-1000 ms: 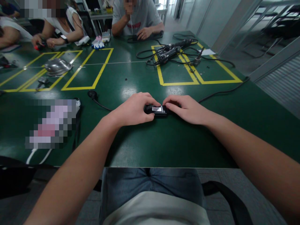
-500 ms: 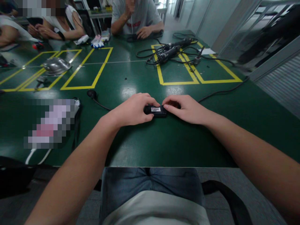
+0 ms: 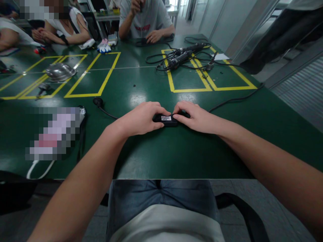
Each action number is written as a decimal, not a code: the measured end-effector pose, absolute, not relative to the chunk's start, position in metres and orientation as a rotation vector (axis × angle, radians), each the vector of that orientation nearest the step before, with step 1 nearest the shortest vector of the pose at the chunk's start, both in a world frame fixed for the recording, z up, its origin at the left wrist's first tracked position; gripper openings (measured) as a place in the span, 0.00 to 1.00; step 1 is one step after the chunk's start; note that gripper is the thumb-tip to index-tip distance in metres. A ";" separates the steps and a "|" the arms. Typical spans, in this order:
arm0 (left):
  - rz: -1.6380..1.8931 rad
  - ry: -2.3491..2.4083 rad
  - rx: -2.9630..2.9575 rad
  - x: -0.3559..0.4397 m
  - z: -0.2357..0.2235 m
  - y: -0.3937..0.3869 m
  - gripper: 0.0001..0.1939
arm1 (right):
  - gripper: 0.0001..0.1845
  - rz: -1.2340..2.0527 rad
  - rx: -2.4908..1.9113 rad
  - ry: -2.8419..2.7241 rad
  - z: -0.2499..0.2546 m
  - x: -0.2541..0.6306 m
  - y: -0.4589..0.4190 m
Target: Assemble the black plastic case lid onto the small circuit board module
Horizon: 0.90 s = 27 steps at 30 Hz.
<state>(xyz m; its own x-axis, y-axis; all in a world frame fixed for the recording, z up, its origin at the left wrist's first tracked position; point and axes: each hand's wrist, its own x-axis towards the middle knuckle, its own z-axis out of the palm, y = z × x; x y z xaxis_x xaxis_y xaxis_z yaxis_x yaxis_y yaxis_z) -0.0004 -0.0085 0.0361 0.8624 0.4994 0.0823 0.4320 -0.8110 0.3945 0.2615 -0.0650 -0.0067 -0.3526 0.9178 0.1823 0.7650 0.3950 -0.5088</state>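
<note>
A small black box [image 3: 170,123] with a white printed label lies on the green table in front of me. My left hand [image 3: 143,117] grips its left end, thumb on the near side and fingers on the far side. At the right end, my right hand [image 3: 193,116] pinches with thumb and index finger; a dark part shows inside that curl, partly hidden. A thin black cable [image 3: 108,114] runs from behind my left hand to a round black piece [image 3: 98,102]. Beyond my right hand, another black cable [image 3: 233,100] leads off to the right.
Black cylindrical devices with tangled cables [image 3: 180,58] lie at the back right near yellow tape frames. On the left are a shiny metal bowl-like part [image 3: 61,72], a small metal part [image 3: 43,89] and a blurred-out object [image 3: 57,131]. Several people sit across the table.
Both hands keep their hold on the black box, with almost no movement. The whole view has shifted slightly. Across the table, a person's raised hand has changed position a little.
</note>
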 end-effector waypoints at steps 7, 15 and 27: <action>0.294 0.676 2.704 0.003 0.030 -0.009 0.22 | 0.10 0.452 -1.434 -2.202 -0.010 0.263 -0.064; 0.306 0.687 2.644 0.003 0.028 -0.008 0.22 | 0.06 0.403 -1.396 -2.126 -0.016 0.258 -0.068; 0.282 0.734 2.629 0.004 0.024 -0.011 0.24 | 0.10 0.447 -1.314 -2.146 -0.006 0.255 -0.074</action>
